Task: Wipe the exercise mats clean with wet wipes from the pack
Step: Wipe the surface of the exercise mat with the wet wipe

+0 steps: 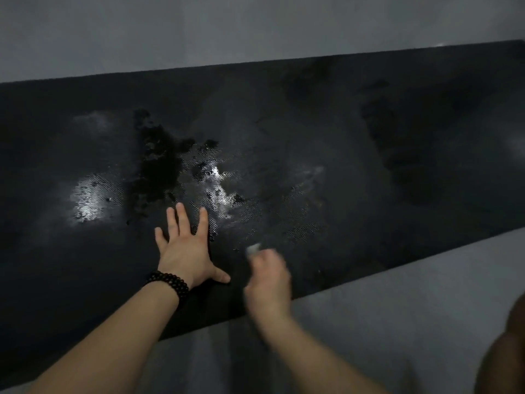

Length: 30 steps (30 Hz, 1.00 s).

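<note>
A long black exercise mat lies across the grey floor, with wet, shiny patches and dark damp stains around its middle. My left hand lies flat on the mat with fingers spread, a dark bead bracelet on its wrist. To its right, my right hand is blurred near the mat's front edge; its fingers are curled round a small pale wet wipe that pokes out at the fingertips. The wipe pack is not in view.
Grey floor borders the mat in front and behind. A brown rounded shape, perhaps my knee, fills the bottom right corner.
</note>
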Each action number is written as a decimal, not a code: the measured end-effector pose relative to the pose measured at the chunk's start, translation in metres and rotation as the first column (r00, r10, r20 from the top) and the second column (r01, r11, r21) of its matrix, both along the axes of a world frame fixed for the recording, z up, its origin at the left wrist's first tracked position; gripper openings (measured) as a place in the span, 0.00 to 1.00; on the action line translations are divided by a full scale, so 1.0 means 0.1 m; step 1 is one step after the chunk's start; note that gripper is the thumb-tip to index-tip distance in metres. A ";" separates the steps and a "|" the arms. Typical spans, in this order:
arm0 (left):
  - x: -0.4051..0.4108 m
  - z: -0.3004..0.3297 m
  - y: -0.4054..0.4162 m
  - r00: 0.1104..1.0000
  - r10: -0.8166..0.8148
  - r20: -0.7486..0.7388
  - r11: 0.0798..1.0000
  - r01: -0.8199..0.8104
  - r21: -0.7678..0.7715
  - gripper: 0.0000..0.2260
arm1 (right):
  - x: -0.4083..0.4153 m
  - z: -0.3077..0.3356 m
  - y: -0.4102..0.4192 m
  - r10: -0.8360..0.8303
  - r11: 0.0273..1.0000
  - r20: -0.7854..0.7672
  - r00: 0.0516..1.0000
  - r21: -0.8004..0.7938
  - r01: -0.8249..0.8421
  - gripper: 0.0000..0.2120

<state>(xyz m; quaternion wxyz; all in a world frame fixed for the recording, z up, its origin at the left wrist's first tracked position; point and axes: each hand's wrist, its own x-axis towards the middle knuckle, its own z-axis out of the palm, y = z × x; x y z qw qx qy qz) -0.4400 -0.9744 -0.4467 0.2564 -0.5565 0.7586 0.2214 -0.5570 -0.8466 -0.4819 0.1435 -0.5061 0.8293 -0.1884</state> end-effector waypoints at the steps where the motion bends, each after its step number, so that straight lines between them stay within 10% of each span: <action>1: 0.00 0.01 0.01 1.000 -0.003 -0.008 1.000 0.003 -0.011 0.73 | 0.21 0.00 0.08 0.112 0.994 0.057 0.992 0.008 -0.113 0.16; 4: 0.01 0.01 0.01 1.000 0.010 -0.017 0.999 -0.010 -0.032 0.73 | -0.02 0.02 0.12 0.013 0.994 0.226 0.974 -0.110 0.013 0.10; 10: -0.01 0.00 0.02 1.000 0.020 -0.016 0.999 -0.021 -0.032 0.74 | -1.20 0.04 0.07 -0.507 0.860 -0.106 0.855 0.002 0.510 0.13; 17: -0.01 0.04 0.06 0.998 0.037 -0.046 0.999 -0.038 -0.033 0.73 | -0.04 0.03 0.25 0.072 0.997 0.069 0.995 -0.021 -0.071 0.14; 25: 0.10 0.02 0.25 0.990 -0.074 -0.120 0.989 0.057 -0.139 0.58 | -1.19 0.05 0.29 -0.543 0.828 -0.135 0.829 0.078 0.555 0.17; 30: 0.14 0.08 0.17 0.987 -0.135 -0.083 0.988 0.128 -0.088 0.59 | 0.40 0.02 0.36 0.036 0.999 0.039 0.999 -0.008 -0.036 0.21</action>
